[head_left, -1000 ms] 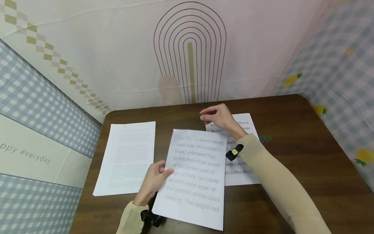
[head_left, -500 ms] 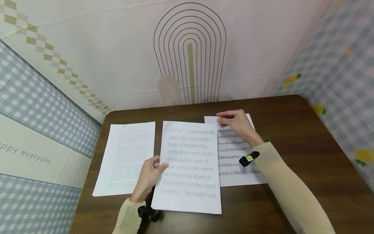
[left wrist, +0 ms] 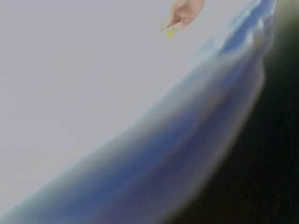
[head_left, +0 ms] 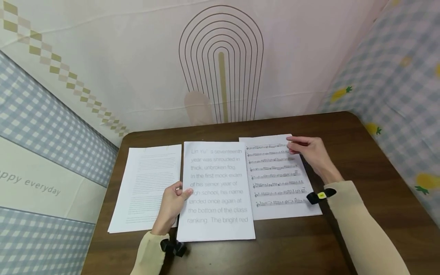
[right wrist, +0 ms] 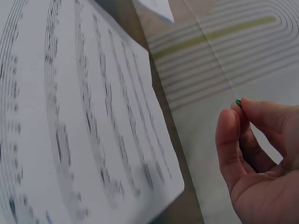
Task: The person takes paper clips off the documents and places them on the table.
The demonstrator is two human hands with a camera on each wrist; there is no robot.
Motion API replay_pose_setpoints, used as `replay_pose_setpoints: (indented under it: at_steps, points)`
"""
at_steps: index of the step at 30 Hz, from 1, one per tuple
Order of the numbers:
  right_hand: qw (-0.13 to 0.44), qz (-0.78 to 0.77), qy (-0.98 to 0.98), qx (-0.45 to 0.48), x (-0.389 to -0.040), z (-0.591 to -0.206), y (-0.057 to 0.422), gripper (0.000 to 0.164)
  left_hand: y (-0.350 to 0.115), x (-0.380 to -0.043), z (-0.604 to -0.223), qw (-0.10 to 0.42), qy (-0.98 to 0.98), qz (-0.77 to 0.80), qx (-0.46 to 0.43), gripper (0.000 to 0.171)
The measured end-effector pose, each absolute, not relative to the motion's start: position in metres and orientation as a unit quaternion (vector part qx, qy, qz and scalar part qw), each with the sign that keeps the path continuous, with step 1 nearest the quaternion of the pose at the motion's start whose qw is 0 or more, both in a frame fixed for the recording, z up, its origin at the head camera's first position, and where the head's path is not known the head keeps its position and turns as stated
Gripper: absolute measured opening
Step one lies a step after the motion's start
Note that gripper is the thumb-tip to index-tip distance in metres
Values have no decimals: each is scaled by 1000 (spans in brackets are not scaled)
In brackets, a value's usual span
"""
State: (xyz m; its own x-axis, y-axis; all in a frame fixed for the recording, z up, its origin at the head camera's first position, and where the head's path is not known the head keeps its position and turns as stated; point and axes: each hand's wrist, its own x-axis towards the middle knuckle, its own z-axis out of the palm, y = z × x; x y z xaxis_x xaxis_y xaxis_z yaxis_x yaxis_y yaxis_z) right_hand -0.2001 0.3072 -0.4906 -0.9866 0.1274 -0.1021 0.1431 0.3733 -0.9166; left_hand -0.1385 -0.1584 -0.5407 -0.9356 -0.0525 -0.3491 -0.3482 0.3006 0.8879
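Observation:
In the head view my left hand grips the left edge of a stack of white paper printed with large grey text, thumb on top. My right hand is over the upper right corner of a sheet of music. Between its thumb and index finger it pinches a small green paper clip, mostly hidden by the fingertips. The text stack overlaps the left edge of the music sheet. In the left wrist view a blurred white sheet fills most of the picture, with my right hand far off at the top.
Left of the text stack lie other printed pages with clips at their top edge. All the papers are on a dark brown wooden table. A patterned cloth backdrop rises behind it, with checked cloth at both sides.
The text stack has moved left and straightened, showing more of the music sheet. My left hand kept its hold and shifted slightly left; my right hand travelled right to the sheet's upper right corner.

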Motion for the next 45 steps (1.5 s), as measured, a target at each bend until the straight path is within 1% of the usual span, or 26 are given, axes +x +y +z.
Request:
replay_pose_setpoints:
  at_steps: [5, 10, 15, 19, 25, 29, 36, 45]
  points:
    - [-6, -543, 835, 86, -188, -498, 336, 49, -161, -142, -542, 124, 792, 583, -136, 20]
    - [-20, -560, 823, 90, -180, -504, 359, 50, -163, -144, -542, 120, 791, 584, -139, 19]
    - [-21, -530, 840, 113, -174, -511, 375, 44, -165, -146, -543, 121, 792, 580, -146, 20]
    - [-5, -475, 868, 145, -169, -516, 384, 39, -166, -147, -544, 121, 791, 581, -150, 22]
    - [17, -405, 900, 159, -163, -522, 391, 37, -169, -149, -545, 119, 791, 581, -153, 23]
    - [19, -372, 915, 156, -161, -525, 393, 36, -171, -149, -545, 118, 789, 584, -150, 22]
    - [11, -353, 924, 149, -161, -528, 393, 34, -172, -151, -544, 116, 794, 577, -154, 22]
    - [-19, -337, 930, 147, -159, -531, 390, 32, -173, -153, -541, 115, 796, 572, -162, 21]
